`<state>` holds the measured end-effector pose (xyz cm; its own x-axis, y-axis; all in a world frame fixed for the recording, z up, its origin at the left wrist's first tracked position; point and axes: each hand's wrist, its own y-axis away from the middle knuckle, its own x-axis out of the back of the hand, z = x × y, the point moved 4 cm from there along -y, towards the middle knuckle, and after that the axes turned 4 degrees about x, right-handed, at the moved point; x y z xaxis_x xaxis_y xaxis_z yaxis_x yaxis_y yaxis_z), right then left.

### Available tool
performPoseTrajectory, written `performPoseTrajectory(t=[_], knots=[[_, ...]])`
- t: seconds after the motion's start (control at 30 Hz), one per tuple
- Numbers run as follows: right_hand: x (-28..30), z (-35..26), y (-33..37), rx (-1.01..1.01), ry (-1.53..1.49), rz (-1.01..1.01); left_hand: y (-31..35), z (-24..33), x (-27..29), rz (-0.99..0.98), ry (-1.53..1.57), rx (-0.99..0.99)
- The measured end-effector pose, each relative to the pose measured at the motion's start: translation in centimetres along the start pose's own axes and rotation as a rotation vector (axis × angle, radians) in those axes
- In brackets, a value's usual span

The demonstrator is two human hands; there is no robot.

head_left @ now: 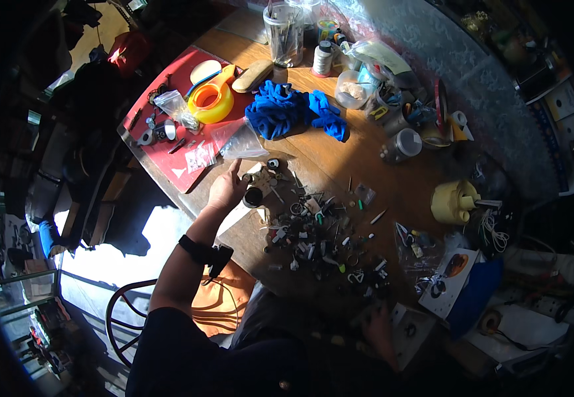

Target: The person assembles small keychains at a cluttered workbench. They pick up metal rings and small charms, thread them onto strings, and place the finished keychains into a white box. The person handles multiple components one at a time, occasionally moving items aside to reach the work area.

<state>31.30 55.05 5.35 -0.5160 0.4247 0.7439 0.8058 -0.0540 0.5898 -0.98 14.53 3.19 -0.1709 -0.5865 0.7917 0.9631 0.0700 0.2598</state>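
Out by the clear plastic bag with the left hand, in a loose, unfilled grip, beside the black round container on the desk! Can't tell the shadowed right hand's grip, nor read the tub's white label.

This looks like a cluttered workshop or repair corner. A brown wooden table bears scattered small metal and plastic parts, a clear plastic jar of slim tools and a round yellow tape roll
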Motion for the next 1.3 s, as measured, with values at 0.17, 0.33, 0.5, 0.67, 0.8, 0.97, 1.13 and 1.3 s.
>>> performPoseTrajectory(t=[0.17,0.33,0.5,0.67,0.8,0.97,1.13,1.3], knots=[[0.6,-0.5,0.2,0.042,0.036,-0.002,-1.7,0.8,1.2,-0.178,0.846,0.257],[-0.4,-1.0,0.3,0.293,0.512,-0.21,2.5,10.7,0.4,-0.549,1.262,0.163],[-1.1,0.1,-0.4,0.216,0.195,-0.066,5.1,22.4,-1.1,-0.844,0.996,0.009],[-4.4,1.9,-1.1,0.195,0.424,-0.082,4.8,31.0,-9.9,-0.969,0.978,0.045],[-4.9,2.4,-1.2,0.131,0.239,-0.003,2.5,35.7,-17.0,-0.993,0.954,0.221],[-2.3,1.6,0.0,-0.052,-0.102,0.091,-0.7,45.0,-19.5,-0.814,0.93,-0.461],[-0.6,0.6,0.4,-0.045,-0.003,0.07,-0.7,46.1,-20.5,-0.782,0.932,0.038],[0.4,0.3,0.6,-0.084,-0.101,0.098,3.1,35.3,-17.1,-0.995,0.582,-0.305]])
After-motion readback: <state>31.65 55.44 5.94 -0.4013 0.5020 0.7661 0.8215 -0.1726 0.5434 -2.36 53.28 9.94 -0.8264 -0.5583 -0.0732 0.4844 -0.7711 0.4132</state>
